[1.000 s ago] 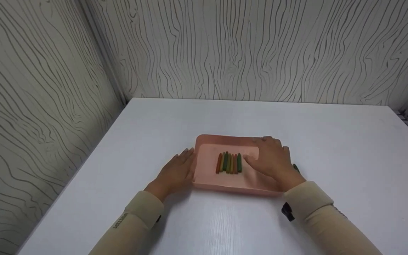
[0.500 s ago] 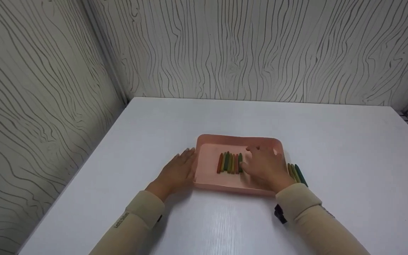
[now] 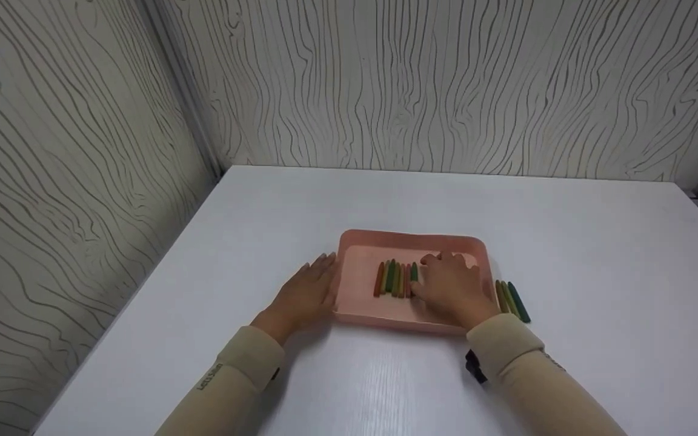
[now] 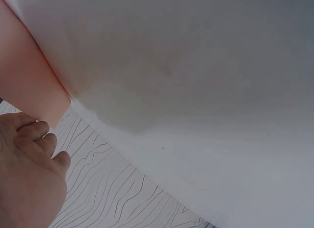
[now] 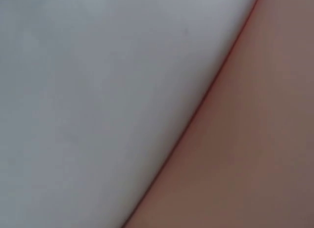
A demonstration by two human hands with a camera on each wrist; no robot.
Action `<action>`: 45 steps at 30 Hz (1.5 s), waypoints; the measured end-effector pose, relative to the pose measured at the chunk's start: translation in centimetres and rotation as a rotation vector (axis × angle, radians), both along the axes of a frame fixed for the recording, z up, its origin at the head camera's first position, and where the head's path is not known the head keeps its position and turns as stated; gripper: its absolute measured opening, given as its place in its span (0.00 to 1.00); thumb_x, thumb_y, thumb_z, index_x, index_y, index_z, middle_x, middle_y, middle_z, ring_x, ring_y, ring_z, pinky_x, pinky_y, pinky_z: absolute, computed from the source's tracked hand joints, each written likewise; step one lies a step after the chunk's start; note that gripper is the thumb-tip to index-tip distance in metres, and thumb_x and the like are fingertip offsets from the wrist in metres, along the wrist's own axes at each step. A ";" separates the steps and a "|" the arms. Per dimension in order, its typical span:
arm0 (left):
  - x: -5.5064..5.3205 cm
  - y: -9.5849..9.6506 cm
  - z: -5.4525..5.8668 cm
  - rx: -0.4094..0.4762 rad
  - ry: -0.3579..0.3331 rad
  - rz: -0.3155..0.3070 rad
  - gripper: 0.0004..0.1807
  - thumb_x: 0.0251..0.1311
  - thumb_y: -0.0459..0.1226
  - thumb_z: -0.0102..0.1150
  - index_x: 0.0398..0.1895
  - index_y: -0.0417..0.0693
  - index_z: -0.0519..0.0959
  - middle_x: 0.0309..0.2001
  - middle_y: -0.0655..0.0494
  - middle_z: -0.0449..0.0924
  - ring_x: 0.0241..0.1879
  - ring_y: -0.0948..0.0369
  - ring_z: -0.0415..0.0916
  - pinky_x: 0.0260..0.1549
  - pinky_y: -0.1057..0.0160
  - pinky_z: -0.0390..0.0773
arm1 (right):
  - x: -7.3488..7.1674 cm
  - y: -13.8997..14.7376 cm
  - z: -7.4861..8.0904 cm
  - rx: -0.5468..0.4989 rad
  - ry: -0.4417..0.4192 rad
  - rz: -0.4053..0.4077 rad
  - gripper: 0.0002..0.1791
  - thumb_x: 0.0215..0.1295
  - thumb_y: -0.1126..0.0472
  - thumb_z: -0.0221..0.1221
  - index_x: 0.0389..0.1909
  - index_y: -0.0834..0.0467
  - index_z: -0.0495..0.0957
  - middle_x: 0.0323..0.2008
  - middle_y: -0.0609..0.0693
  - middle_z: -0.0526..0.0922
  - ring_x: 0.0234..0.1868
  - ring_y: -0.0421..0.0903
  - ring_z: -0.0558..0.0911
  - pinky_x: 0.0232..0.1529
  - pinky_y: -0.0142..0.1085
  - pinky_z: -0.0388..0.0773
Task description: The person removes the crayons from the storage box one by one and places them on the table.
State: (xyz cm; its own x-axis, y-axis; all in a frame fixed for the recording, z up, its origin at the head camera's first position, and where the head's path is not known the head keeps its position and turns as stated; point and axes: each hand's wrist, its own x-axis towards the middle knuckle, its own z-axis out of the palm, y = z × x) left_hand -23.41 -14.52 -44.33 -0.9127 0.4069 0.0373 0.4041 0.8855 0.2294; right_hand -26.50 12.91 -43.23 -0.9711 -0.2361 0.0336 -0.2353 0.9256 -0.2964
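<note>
A pink tray (image 3: 367, 312) lies on the table in the head view. Inside it, several crayons (image 3: 395, 280) in red, olive and green lie side by side in a row. My right hand (image 3: 452, 287) reaches low into the tray's right half. Its thumb touches the lower part of the green crayon (image 3: 414, 270) at the row's right end, and a gap shows between thumb and index finger. My left hand (image 3: 306, 290) rests with fingers extended against the tray's left wall; the left wrist view shows that hand (image 4: 34, 174) beside the pink wall (image 4: 29, 71).
Just outside the tray's right wall, three crayons (image 3: 511, 300), olive and dark green, lie slanted on the white table (image 3: 385, 381). A wood-grain patterned wall (image 3: 415, 91) stands behind the table, another at the left. The right wrist view shows only tabletop and a pink surface (image 5: 245, 139).
My right hand has moved left and down into the tray, its thumb coming to the end green crayon. The crayons outside at the right are now uncovered. My left hand has stayed put.
</note>
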 end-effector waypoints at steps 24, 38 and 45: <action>0.0 -0.1 0.1 -0.019 -0.027 -0.004 0.30 0.74 0.45 0.32 0.75 0.43 0.49 0.75 0.52 0.46 0.73 0.56 0.40 0.69 0.55 0.44 | -0.3 -0.3 -0.1 -0.183 -0.209 -0.015 0.29 0.52 0.57 0.62 0.56 0.65 0.72 0.45 0.55 0.75 0.39 0.49 0.74 0.39 0.43 0.75; -0.2 -0.2 -0.2 -0.022 -0.023 -0.007 0.30 0.74 0.44 0.31 0.75 0.42 0.49 0.75 0.51 0.46 0.73 0.55 0.41 0.69 0.55 0.45 | -0.6 1.3 -0.6 -0.436 -0.337 -0.010 0.28 0.53 0.65 0.59 0.58 0.64 0.70 0.51 0.61 0.77 0.36 0.48 0.76 0.33 0.38 0.72; -0.1 -0.2 -0.2 -0.010 -0.025 0.003 0.29 0.74 0.44 0.30 0.75 0.42 0.51 0.74 0.52 0.46 0.73 0.56 0.41 0.69 0.56 0.44 | -0.3 2.0 -0.1 -0.467 -0.317 0.012 0.28 0.54 0.65 0.58 0.59 0.64 0.70 0.49 0.62 0.78 0.38 0.49 0.76 0.32 0.38 0.73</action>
